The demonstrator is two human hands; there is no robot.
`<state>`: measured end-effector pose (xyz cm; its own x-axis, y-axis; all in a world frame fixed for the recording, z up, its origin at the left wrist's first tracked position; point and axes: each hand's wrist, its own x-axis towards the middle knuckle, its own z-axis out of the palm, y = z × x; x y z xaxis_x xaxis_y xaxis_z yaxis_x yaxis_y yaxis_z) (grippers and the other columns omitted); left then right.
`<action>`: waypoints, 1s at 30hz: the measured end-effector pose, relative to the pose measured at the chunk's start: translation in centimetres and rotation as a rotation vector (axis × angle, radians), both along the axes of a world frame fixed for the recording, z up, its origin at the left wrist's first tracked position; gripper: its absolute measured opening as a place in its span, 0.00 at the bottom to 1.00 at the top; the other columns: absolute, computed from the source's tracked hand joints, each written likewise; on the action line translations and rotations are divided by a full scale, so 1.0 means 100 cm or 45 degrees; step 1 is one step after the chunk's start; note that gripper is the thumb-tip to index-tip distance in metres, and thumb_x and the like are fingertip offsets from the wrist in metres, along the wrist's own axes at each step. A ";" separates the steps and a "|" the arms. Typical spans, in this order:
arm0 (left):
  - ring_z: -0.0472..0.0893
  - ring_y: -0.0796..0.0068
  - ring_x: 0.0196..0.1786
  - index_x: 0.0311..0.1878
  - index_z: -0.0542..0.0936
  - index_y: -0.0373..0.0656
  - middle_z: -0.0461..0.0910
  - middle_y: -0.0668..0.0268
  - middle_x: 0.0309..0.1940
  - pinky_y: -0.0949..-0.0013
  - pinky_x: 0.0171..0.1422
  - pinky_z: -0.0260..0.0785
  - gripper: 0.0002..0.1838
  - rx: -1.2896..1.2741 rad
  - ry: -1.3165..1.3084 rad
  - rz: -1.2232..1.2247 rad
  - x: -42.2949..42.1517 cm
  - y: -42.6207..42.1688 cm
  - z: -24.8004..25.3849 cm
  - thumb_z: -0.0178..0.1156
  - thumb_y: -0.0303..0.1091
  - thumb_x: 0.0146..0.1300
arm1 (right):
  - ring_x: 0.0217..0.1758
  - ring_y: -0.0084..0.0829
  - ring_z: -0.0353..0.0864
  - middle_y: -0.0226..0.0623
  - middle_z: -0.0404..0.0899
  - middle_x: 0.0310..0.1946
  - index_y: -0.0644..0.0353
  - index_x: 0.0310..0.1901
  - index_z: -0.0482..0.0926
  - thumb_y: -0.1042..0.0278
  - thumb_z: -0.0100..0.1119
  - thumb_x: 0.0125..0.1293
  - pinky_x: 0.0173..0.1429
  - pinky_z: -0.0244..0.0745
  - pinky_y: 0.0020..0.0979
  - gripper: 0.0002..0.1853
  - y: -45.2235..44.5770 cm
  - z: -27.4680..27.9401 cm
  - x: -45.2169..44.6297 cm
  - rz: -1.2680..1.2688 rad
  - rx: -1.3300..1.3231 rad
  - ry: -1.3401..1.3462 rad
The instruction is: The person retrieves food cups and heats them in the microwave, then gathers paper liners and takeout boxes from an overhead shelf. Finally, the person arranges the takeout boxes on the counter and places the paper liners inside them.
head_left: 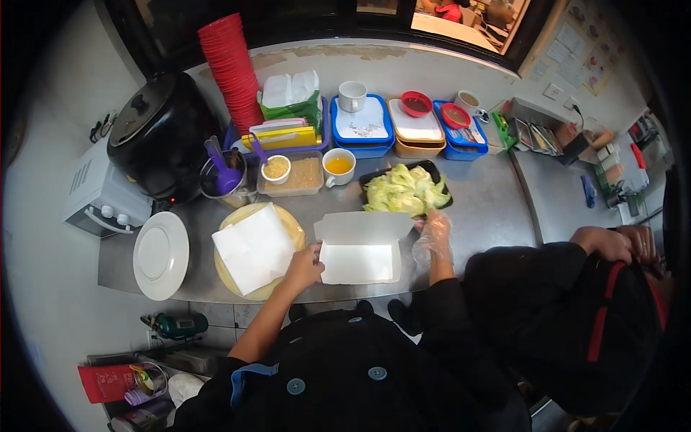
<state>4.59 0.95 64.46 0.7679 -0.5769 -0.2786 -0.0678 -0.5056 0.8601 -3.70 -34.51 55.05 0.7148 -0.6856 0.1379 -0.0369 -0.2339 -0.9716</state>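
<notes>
An unfolded-lid white paper food box (360, 263) stands on the steel counter in front of me, its lid tipped back. My left hand (306, 266) is bare and grips the box's left side. A clear plastic glove covers my right hand (435, 234), which is at the front right edge of a black tray (446, 204) heaped with lettuce (405, 190). Its thumb and fingers look apart, with the fingertips against the leaves partly hidden. Left of the box, white paper (253, 248) lies on a yellowish round plate (299, 229).
Behind stand a cup of yellow liquid (339, 166), a tub of crumbs (306, 173), lidded containers (362, 148) and stacked red cups (230, 72). A white plate (161, 255) and black cooker (162, 133) are left. A person in black (576, 317) stands close on my right.
</notes>
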 end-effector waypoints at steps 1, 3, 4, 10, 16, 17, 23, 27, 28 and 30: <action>0.82 0.67 0.23 0.50 0.71 0.30 0.80 0.53 0.30 0.70 0.24 0.76 0.20 -0.006 0.029 0.008 0.001 -0.002 -0.001 0.55 0.22 0.52 | 0.16 0.30 0.77 0.41 0.75 0.22 0.70 0.34 0.73 0.64 0.57 0.61 0.23 0.80 0.28 0.13 0.002 0.014 -0.006 -0.080 0.378 -0.137; 0.82 0.67 0.25 0.51 0.70 0.30 0.79 0.53 0.33 0.69 0.24 0.76 0.20 -0.063 0.040 0.008 0.003 -0.007 -0.006 0.55 0.21 0.52 | 0.17 0.34 0.78 0.44 0.75 0.24 0.74 0.39 0.70 0.68 0.51 0.65 0.24 0.82 0.31 0.13 -0.001 0.031 -0.010 -0.217 0.781 -0.280; 0.82 0.66 0.26 0.52 0.70 0.30 0.79 0.52 0.36 0.69 0.24 0.77 0.20 -0.120 0.055 -0.007 0.004 -0.009 -0.009 0.55 0.21 0.52 | 0.17 0.34 0.78 0.44 0.75 0.24 0.74 0.39 0.70 0.68 0.51 0.65 0.24 0.82 0.31 0.13 -0.006 0.036 -0.010 -0.206 0.785 -0.274; 0.81 0.69 0.24 0.50 0.71 0.31 0.80 0.55 0.32 0.70 0.21 0.76 0.19 -0.335 0.073 0.064 0.019 -0.041 -0.026 0.54 0.20 0.52 | 0.20 0.32 0.79 0.49 0.77 0.36 0.74 0.43 0.71 0.63 0.50 0.68 0.26 0.80 0.27 0.16 -0.056 0.027 -0.037 -0.684 0.568 -0.017; 0.81 0.70 0.24 0.51 0.72 0.32 0.78 0.56 0.35 0.72 0.25 0.78 0.19 -0.190 0.035 -0.060 0.032 -0.057 -0.020 0.55 0.19 0.53 | 0.20 0.36 0.80 0.48 0.77 0.33 0.75 0.47 0.68 0.67 0.48 0.66 0.23 0.80 0.27 0.17 -0.064 0.041 -0.049 -0.661 0.841 -0.148; 0.82 0.70 0.25 0.51 0.72 0.32 0.78 0.55 0.35 0.72 0.25 0.78 0.19 -0.190 0.063 -0.053 0.032 -0.057 -0.023 0.54 0.19 0.53 | 0.20 0.37 0.79 0.49 0.77 0.33 0.75 0.47 0.69 0.67 0.48 0.66 0.23 0.81 0.27 0.16 -0.058 0.042 -0.046 -0.667 0.866 -0.135; 0.82 0.68 0.28 0.49 0.73 0.33 0.80 0.54 0.32 0.69 0.29 0.77 0.19 -0.288 0.083 0.023 0.023 -0.038 -0.017 0.59 0.25 0.52 | 0.24 0.34 0.80 0.45 0.76 0.30 0.73 0.44 0.70 0.68 0.49 0.65 0.30 0.81 0.30 0.14 -0.027 0.036 -0.036 -0.572 0.770 -0.173; 0.80 0.73 0.31 0.55 0.72 0.35 0.78 0.56 0.40 0.73 0.34 0.73 0.25 -0.231 -0.386 0.016 0.026 -0.005 -0.004 0.64 0.36 0.56 | 0.25 0.32 0.80 0.42 0.77 0.30 0.72 0.42 0.72 0.68 0.50 0.66 0.30 0.79 0.30 0.12 -0.030 0.063 -0.041 -0.700 -0.076 0.238; 0.80 0.73 0.31 0.55 0.72 0.35 0.78 0.56 0.40 0.73 0.34 0.73 0.25 -0.217 -0.392 0.065 0.028 0.010 0.004 0.64 0.36 0.56 | 0.26 0.32 0.80 0.41 0.77 0.31 0.71 0.42 0.72 0.68 0.50 0.66 0.31 0.79 0.30 0.12 -0.022 0.082 -0.039 -0.766 -0.270 0.252; 0.80 0.73 0.35 0.54 0.73 0.37 0.78 0.57 0.41 0.72 0.35 0.74 0.22 -0.281 -0.358 0.101 0.030 0.040 0.036 0.63 0.36 0.57 | 0.27 0.31 0.81 0.41 0.77 0.31 0.71 0.42 0.72 0.67 0.50 0.66 0.33 0.79 0.30 0.12 -0.001 0.130 -0.037 -0.825 -0.461 0.057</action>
